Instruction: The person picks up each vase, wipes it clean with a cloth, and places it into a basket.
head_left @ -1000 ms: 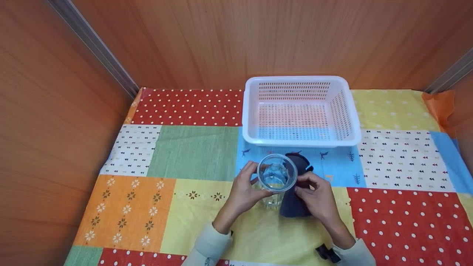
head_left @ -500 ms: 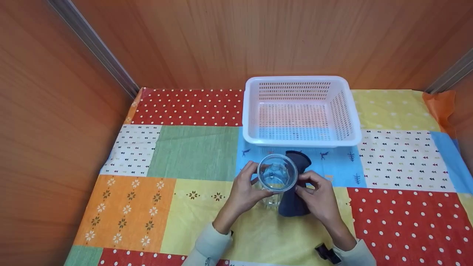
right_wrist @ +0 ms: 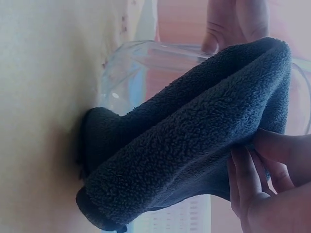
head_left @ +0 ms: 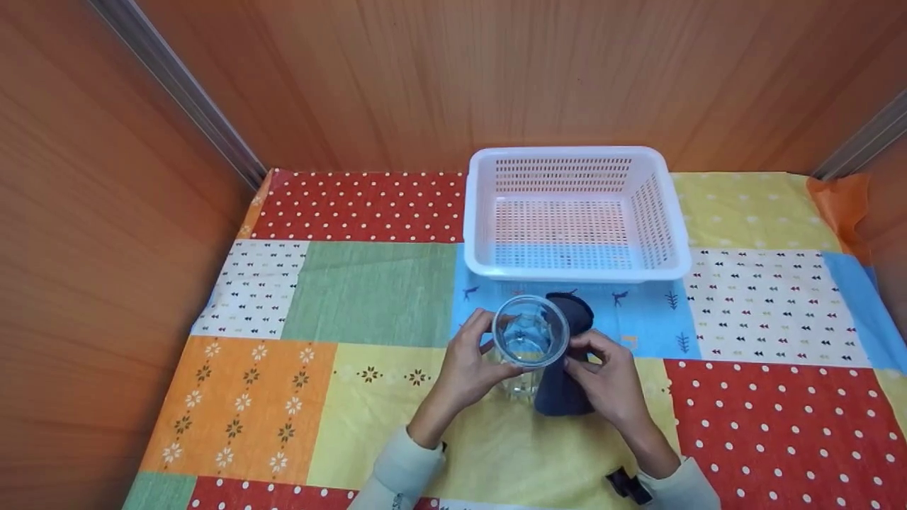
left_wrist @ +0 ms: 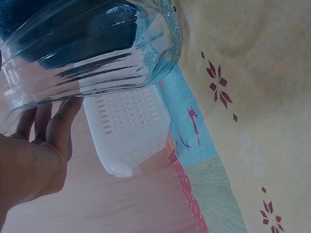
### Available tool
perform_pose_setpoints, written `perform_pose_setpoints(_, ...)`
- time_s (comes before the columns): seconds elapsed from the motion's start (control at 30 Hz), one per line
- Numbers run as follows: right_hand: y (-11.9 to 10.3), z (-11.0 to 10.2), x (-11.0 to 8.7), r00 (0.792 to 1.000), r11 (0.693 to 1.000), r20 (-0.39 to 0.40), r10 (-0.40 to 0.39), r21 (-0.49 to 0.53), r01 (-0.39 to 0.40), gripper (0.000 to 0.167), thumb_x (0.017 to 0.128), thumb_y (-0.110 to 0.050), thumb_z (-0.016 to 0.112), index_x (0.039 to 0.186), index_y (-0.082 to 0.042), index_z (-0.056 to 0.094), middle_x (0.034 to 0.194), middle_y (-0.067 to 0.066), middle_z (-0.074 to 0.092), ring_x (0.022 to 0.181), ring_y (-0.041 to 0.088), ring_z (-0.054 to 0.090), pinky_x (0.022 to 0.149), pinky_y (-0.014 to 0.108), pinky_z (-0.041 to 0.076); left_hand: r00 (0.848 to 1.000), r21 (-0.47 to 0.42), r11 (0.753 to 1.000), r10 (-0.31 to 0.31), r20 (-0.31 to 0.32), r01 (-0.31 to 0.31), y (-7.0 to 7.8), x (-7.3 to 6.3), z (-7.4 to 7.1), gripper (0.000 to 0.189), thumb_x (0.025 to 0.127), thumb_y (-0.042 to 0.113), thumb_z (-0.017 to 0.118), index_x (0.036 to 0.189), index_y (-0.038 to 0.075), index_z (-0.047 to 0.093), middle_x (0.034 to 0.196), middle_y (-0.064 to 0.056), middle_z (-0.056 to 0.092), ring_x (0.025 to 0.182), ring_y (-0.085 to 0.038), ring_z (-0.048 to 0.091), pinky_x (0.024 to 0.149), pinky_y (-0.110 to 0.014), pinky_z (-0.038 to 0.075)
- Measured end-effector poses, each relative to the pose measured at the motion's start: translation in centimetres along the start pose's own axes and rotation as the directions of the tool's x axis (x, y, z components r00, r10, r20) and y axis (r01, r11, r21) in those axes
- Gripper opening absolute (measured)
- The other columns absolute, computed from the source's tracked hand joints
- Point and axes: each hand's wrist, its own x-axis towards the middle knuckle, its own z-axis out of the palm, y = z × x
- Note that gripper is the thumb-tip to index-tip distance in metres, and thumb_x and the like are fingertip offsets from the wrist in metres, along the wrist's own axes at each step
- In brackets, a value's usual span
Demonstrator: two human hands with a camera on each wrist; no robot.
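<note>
A clear glass jar [head_left: 524,347] with a round rim stands upright between the two hands in the head view. My left hand [head_left: 471,361] grips its left side, thumb toward the front and fingers behind. Against the jar's right side hangs a dark blue-grey fuzzy cloth [right_wrist: 189,126], folded over itself. The right hand [head_left: 609,372] pinches this cloth between thumb and fingers near the jar's rim. In the left wrist view the glass [left_wrist: 112,82] has ridged walls, and the dark cloth shows through it. Part of the cloth is hidden behind the jar.
Just beyond the hands sits a white perforated plastic basket [head_left: 577,273]. A patchwork tablecloth [head_left: 382,290] covers the table. Wood-grain panels [head_left: 425,85] enclose the back and sides.
The cloth's far end has shifted and refolded slightly beside the jar, swinging a little to and fro. Both hands and the jar stay almost where they were.
</note>
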Motion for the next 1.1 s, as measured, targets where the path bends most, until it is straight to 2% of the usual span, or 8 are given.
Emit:
perform_pose_setpoints(0.07,0.3,0.1,0.0,1.000,1.000,0.000,0.010,-0.011,-0.010,0.022,0.087,0.020,0.072,0.100,0.002,0.074,0.103,0.011,0.070,0.101,0.013,0.069,0.085,0.023,0.061,1.000,0.002,1.000,-0.002,-0.001,0.002,0.0,0.0,0.0,0.062,0.073,0.013,0.098,0.127,0.015,0.067,0.123,0.001,0.061,0.118,-0.020,0.059,0.103,-0.050,0.057)
perform_pose_setpoints(0.23,0.8,0.1,0.0,1.000,1.000,0.003,0.028,-0.012,-0.028,0.021,0.087,0.020,0.072,0.099,0.003,0.072,0.103,0.011,0.069,0.103,0.018,0.069,0.084,0.022,0.061,1.000,0.012,1.000,0.007,-0.002,-0.007,0.1,0.0,-0.1,0.062,0.073,0.014,0.098,0.127,0.014,0.068,0.122,0.001,0.061,0.118,-0.020,0.059,0.102,-0.049,0.058)
perform_pose_setpoints(0.43,1.6,0.1,0.1,0.999,0.999,0.019,0.051,-0.014,-0.051,0.018,0.087,0.019,0.073,0.100,0.005,0.071,0.104,0.013,0.071,0.096,0.004,0.068,0.083,0.019,0.059,1.000,0.023,1.000,0.001,-0.002,-0.001,0.1,-0.1,-0.1,0.063,0.074,0.012,0.098,0.128,0.015,0.067,0.122,0.002,0.062,0.118,-0.021,0.059,0.102,-0.049,0.058)
perform_pose_setpoints(0.53,2.1,0.1,0.1,0.998,0.998,0.011,0.059,-0.025,-0.059,0.017,0.086,0.020,0.073,0.097,0.008,0.069,0.102,0.015,0.072,0.094,0.001,0.068,0.081,0.018,0.059,1.000,0.024,1.000,0.005,-0.002,-0.005,0.1,0.0,-0.1,0.062,0.073,0.012,0.098,0.128,0.015,0.068,0.121,0.002,0.062,0.118,-0.021,0.059,0.102,-0.049,0.058)
perform_pose_setpoints(0.8,3.1,0.2,0.1,0.993,0.991,0.011,0.115,-0.064,-0.114,0.021,0.086,0.020,0.072,0.095,0.001,0.070,0.104,0.015,0.072,0.097,0.011,0.071,0.081,0.021,0.060,1.000,0.010,1.000,0.001,0.004,-0.001,0.1,-0.1,-0.1,0.062,0.073,0.010,0.097,0.128,0.015,0.068,0.122,0.001,0.062,0.119,-0.023,0.059,0.103,-0.053,0.057)
perform_pose_setpoints(1.0,3.6,0.2,0.2,0.994,0.990,0.029,0.109,-0.093,-0.106,0.023,0.086,0.020,0.072,0.095,0.000,0.070,0.104,0.015,0.073,0.100,0.024,0.073,0.082,0.026,0.061,1.000,0.007,1.000,-0.004,0.003,0.004,0.1,-0.1,-0.1,0.063,0.073,0.010,0.097,0.128,0.015,0.068,0.123,0.001,0.062,0.119,-0.022,0.059,0.103,-0.054,0.057)
perform_pose_setpoints(1.1,3.8,0.1,0.2,0.993,0.990,0.040,0.110,-0.089,-0.106,0.022,0.086,0.020,0.072,0.095,0.000,0.070,0.104,0.015,0.074,0.101,0.026,0.073,0.081,0.024,0.060,1.000,0.012,1.000,0.000,0.000,0.000,0.0,-0.1,0.0,0.063,0.073,0.011,0.098,0.128,0.015,0.068,0.123,0.001,0.062,0.119,-0.022,0.059,0.102,-0.055,0.057)
